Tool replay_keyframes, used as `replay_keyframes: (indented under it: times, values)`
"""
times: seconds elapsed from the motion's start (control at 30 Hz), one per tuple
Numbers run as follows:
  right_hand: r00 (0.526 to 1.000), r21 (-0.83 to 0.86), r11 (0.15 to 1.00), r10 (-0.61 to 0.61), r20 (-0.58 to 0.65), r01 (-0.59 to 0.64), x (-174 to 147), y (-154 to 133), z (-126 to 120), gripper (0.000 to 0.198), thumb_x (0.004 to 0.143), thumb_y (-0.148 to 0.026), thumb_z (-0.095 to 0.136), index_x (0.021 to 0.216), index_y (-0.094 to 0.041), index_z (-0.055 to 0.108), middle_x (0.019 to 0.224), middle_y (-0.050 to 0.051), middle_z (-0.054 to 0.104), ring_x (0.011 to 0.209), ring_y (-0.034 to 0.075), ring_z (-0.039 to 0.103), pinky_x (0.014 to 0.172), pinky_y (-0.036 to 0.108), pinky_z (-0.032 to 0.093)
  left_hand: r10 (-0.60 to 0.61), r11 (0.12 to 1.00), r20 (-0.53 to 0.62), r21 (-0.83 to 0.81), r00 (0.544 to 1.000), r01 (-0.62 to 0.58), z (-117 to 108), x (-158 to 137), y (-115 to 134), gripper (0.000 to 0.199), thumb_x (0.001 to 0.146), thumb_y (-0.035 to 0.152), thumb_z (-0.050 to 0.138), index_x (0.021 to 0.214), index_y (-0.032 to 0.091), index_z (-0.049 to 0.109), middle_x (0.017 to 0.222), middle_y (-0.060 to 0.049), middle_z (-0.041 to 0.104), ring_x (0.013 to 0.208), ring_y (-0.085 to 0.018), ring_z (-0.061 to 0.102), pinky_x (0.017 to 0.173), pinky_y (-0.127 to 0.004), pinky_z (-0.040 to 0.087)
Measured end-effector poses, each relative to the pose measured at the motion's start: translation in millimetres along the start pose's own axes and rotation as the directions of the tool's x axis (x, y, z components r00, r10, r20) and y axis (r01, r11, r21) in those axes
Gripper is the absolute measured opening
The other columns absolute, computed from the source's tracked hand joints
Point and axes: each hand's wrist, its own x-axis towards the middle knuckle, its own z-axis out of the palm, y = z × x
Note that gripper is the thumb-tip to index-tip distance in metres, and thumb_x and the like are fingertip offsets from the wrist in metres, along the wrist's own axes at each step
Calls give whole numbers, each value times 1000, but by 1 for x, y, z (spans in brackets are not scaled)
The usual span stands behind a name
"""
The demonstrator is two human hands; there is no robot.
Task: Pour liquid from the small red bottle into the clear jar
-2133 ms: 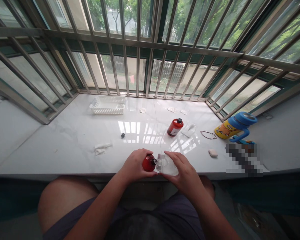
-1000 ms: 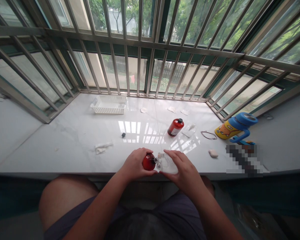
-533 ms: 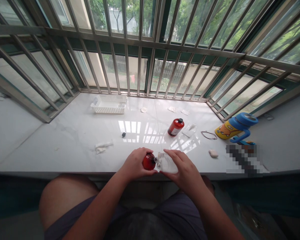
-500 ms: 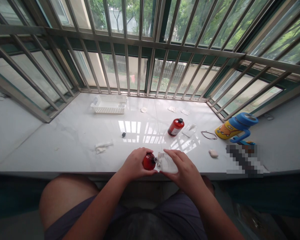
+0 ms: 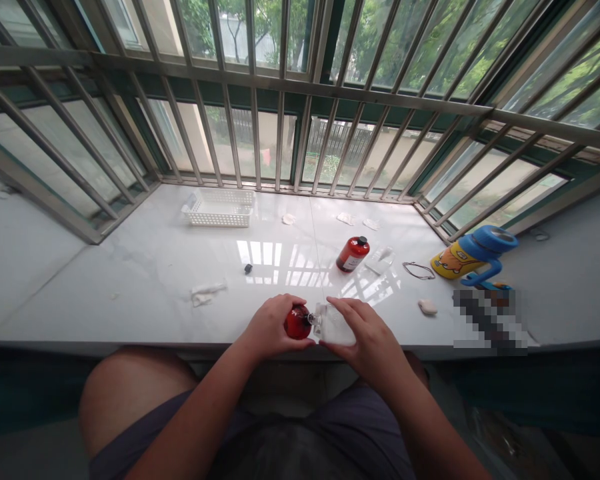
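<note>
Close to the counter's front edge, my left hand is wrapped round a red bottle tipped so its neck points right. My right hand grips a clear bottle lying on its side, its mouth toward the left. The two mouths meet between my hands; whether liquid passes cannot be made out. A small black cap lies on the counter beyond my left hand. Farther back, a second red bottle with a black cap and pale label leans to the right.
A white perforated basket stands at the back left by the window bars. Crumpled tissue lies at left. On the right are a clear plastic piece, a thin cord loop, a beige lump and a blue-and-yellow flask.
The view has shifted very slightly. Both hands keep the two bottles mouth to mouth in nearly the same place.
</note>
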Motion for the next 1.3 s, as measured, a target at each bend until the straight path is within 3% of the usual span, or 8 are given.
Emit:
replay_keyframes:
  times: [1.3]
  values:
    - [1000, -9, 1000, -3, 10, 3, 3, -2, -3, 76, 84, -22, 82, 154, -30, 52, 135, 11, 67, 124, 33, 65, 104, 49, 59, 2, 1000, -3, -12, 1000, -2, -1, 0, -1, 71, 67, 49, 95, 126, 26, 63, 121, -7, 74, 112, -31, 72, 102, -46, 57]
